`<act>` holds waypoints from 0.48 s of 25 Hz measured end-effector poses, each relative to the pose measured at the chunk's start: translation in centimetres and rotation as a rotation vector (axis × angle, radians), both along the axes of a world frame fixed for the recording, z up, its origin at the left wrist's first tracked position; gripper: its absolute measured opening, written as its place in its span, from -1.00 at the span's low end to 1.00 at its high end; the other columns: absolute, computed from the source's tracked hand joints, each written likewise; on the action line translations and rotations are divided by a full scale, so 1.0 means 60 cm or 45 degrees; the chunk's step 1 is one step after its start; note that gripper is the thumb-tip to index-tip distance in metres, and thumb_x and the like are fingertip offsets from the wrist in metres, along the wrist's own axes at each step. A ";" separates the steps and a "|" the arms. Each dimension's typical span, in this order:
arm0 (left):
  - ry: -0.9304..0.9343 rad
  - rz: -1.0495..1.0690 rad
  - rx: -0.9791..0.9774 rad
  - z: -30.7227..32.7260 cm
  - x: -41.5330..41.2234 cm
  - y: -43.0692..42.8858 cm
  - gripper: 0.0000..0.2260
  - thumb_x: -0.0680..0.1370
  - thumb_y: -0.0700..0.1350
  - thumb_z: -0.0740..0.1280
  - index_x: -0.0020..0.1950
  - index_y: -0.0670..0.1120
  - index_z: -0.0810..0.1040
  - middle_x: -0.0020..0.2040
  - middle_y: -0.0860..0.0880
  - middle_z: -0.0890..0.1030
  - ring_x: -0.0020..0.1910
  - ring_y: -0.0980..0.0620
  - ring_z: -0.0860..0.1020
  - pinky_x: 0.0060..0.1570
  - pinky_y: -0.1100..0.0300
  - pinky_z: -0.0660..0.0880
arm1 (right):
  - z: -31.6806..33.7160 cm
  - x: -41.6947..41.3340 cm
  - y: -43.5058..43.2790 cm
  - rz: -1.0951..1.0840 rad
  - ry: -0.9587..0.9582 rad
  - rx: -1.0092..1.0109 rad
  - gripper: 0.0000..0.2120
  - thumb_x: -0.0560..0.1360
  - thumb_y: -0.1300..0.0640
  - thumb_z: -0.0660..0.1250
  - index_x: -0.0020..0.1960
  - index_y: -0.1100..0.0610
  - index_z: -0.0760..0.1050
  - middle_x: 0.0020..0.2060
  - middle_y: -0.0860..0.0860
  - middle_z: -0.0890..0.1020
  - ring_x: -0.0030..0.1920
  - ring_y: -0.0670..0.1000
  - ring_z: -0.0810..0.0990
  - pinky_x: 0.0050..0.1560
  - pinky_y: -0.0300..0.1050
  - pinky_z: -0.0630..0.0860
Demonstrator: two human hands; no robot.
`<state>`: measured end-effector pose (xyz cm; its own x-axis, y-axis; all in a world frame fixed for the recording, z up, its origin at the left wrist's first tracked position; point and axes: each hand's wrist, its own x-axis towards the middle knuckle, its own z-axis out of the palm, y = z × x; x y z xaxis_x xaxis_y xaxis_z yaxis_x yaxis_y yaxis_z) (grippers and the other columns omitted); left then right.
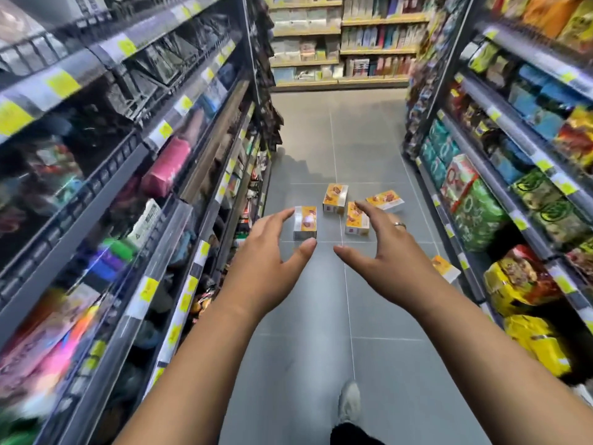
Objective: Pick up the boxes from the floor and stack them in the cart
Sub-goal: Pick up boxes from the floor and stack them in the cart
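Several small orange-and-white boxes lie scattered on the grey tiled floor of a shop aisle. One box (305,222) lies left, another (335,198) behind it, a third (355,220) partly hidden by my right fingers, and one more (385,200) farther right. A further box (445,268) lies near the right shelf, half hidden by my right arm. My left hand (272,252) and my right hand (382,252) are stretched forward above the floor, fingers spread, holding nothing. No cart is in view.
Stocked shelves (154,175) line the left side and more shelves (500,187) line the right. The aisle floor (353,133) runs ahead to a back wall of shelves (340,43). My shoe (349,403) shows at the bottom.
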<state>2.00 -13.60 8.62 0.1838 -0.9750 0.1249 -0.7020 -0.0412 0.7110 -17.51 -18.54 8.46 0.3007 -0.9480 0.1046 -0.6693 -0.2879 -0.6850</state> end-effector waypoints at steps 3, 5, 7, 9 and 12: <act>-0.046 0.034 0.038 -0.005 0.006 -0.141 -0.44 0.53 0.18 0.29 0.49 0.11 0.25 0.44 0.07 0.31 0.39 0.07 0.34 0.32 0.16 0.31 | -0.009 0.011 -0.153 0.026 0.011 0.021 -0.27 0.43 -0.21 0.35 0.51 -0.12 0.16 0.45 -0.05 0.31 0.45 0.00 0.26 0.39 -0.05 0.27; -0.057 0.052 0.073 -0.008 0.012 -0.222 -0.43 0.52 0.20 0.30 0.49 0.12 0.23 0.45 0.06 0.29 0.40 0.04 0.34 0.32 0.12 0.32 | -0.010 0.023 -0.242 0.059 0.026 0.037 -0.27 0.42 -0.22 0.35 0.50 -0.12 0.17 0.44 -0.04 0.32 0.44 0.00 0.28 0.39 -0.04 0.28; -0.077 0.064 0.106 -0.013 0.023 -0.295 -0.41 0.52 0.21 0.30 0.49 0.13 0.22 0.46 0.06 0.28 0.40 0.02 0.33 0.33 0.07 0.33 | -0.016 0.039 -0.322 0.081 0.043 0.045 -0.28 0.42 -0.22 0.36 0.50 -0.12 0.17 0.43 -0.02 0.33 0.43 0.02 0.29 0.39 0.01 0.29; -0.073 0.078 0.118 -0.025 0.043 -0.365 -0.41 0.51 0.20 0.32 0.49 0.11 0.22 0.45 0.06 0.29 0.40 0.04 0.32 0.33 0.11 0.30 | -0.027 0.062 -0.400 0.106 0.062 0.064 -0.27 0.42 -0.21 0.37 0.49 -0.13 0.16 0.44 -0.02 0.32 0.44 0.04 0.28 0.39 0.06 0.30; -0.062 0.079 0.139 -0.048 0.084 -0.477 -0.40 0.50 0.18 0.35 0.49 0.07 0.25 0.44 0.04 0.31 0.40 0.05 0.33 0.33 0.16 0.28 | -0.048 0.102 -0.511 0.116 0.094 0.113 -0.27 0.43 -0.21 0.37 0.50 -0.16 0.12 0.47 -0.04 0.28 0.46 0.03 0.26 0.39 0.05 0.31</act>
<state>7.03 -42.24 5.76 0.2406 -0.9702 0.0292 -0.7293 -0.1608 0.6650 -11.41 -49.20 5.58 0.3896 -0.9210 -0.0039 -0.6926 -0.2902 -0.6604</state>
